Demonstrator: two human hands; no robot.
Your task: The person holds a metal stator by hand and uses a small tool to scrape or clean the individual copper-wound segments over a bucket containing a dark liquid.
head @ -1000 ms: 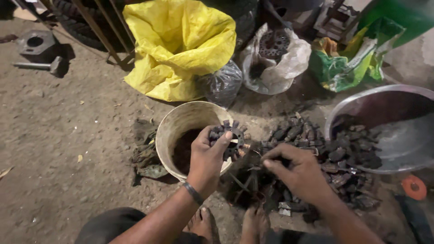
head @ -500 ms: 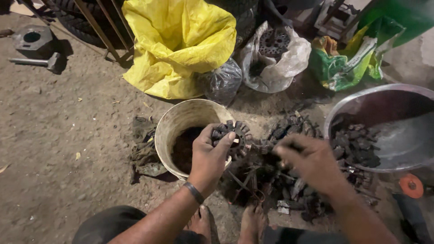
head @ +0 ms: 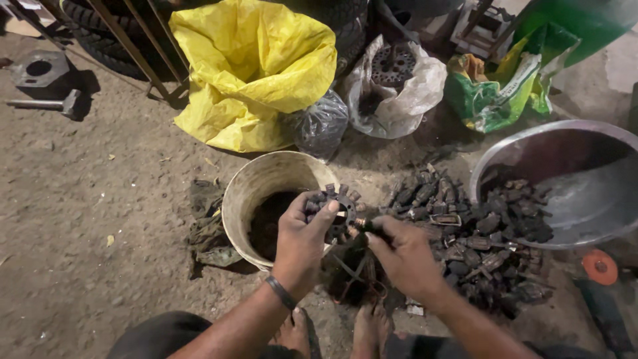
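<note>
Toothed ring (head: pixel 339 203) in left hand (head: pixel 302 236)

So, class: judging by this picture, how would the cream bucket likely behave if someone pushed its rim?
The cream bucket already leans, so it may tip. Its dark contents probably weigh it down, resisting sliding on the gritty ground. Its walls look stiff.

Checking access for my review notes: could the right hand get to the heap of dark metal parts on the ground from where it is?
Probably yes: the right hand sits beside the heap of dark metal parts, with nothing between them.
</note>
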